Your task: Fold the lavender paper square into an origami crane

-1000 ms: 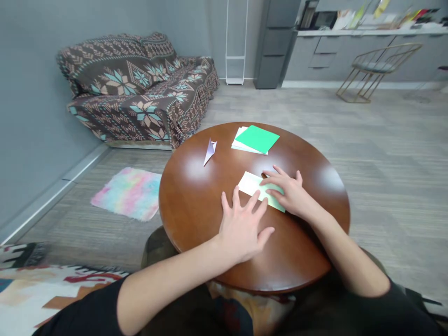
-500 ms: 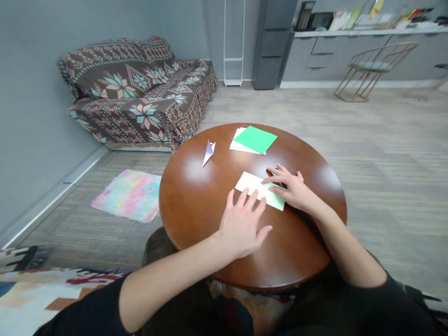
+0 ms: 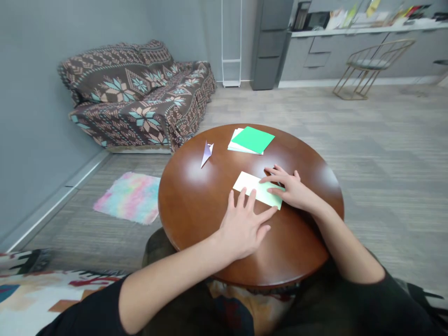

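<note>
A pale green, nearly white strip of paper [image 3: 262, 192], apparently folded, lies flat on the round brown table [image 3: 196, 205]. My left hand [image 3: 243, 224] is open, its fingers spread and its fingertips at the strip's near edge; the index finger reaches toward the right corner. Over the strip's right part rests my right hand [image 3: 289, 189], also open, with fingertips on the paper and the hand covering part of it. Neither hand grips anything.
Toward the table's far side is a stack of paper sheets with a green sheet [image 3: 254, 139] on top. A folded purple-and-white paper piece [image 3: 207, 154] stands at the far left. Beyond are a patterned sofa [image 3: 140, 93], a fluffy rug [image 3: 128, 198] and a wire chair [image 3: 373, 65].
My left index finger has swung right, away from the other fingers, along the paper's near edge toward its right corner. My right hand stays in place on the paper. The view has shifted slightly.
</note>
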Motion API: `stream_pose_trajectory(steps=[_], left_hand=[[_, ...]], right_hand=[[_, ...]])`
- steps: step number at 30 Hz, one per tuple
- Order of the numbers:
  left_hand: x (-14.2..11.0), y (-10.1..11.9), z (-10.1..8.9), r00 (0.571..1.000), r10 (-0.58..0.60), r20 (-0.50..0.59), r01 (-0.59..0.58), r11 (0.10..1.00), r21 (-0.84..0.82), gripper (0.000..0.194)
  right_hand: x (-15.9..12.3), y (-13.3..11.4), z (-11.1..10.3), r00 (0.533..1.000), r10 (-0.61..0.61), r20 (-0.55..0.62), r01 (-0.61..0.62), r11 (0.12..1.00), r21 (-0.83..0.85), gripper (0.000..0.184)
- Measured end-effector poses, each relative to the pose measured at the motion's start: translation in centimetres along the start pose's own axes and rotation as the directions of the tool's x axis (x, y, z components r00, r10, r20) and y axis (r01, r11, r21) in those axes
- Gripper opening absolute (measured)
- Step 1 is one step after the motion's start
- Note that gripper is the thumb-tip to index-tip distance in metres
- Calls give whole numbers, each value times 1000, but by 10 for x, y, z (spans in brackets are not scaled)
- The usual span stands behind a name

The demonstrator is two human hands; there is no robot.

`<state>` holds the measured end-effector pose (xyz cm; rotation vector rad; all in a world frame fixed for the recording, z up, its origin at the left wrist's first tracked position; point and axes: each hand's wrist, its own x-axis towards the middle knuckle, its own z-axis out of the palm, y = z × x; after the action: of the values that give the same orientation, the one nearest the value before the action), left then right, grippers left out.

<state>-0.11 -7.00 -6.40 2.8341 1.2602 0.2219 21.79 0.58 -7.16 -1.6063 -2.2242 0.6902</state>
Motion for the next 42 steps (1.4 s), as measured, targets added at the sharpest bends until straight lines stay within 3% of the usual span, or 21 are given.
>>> stream_pose_trajectory(steps=[6,12,15,19,21,23,26,27,30,34,42], left_hand=[[8,-13,-7,998,39,43,-37,999,-34,46],[25,-56,-18,954,259,149,-238,960,-149,46],[30,-59,-21,948,309,76,-295,944,-149,40],[33,-53,-17,907,420,28,-407,891,-200,36],[31,-49,-12,899,437,36,-423,885,-198,42],[28,-44,-6,914,405,35,-396,906,-152,48],[22,-35,0,959,284,-7,-283,956,-78,48],[21,-32,1,968,249,-22,-250,966,-68,47],[21,-30,2,975,217,-43,-220,970,-103,45],[24,-35,1,965,259,-27,-260,949,-177,46],[22,-31,5,972,233,33,-226,963,-147,56]], right_hand=[[-6,4,-3,999,-8,45,9,1000,-21,45],[-13,0,-2,1000,-14,-16,12,995,-101,45],[-13,-4,-3,1000,8,0,-8,996,-93,45],[-11,-3,-2,999,51,9,-50,997,-58,47],[-12,-1,-2,998,49,-47,-52,997,-54,46],[-17,1,-3,984,12,-176,-23,998,-60,43],[-27,-1,-8,918,-10,-396,12,1000,1,23],[-30,-3,-10,908,13,-420,19,997,72,14],[-36,-12,-12,961,115,-250,-34,951,308,8],[-34,-17,-7,978,201,-55,-167,914,370,12],[-29,-15,0,971,238,-1,-224,914,340,12]])
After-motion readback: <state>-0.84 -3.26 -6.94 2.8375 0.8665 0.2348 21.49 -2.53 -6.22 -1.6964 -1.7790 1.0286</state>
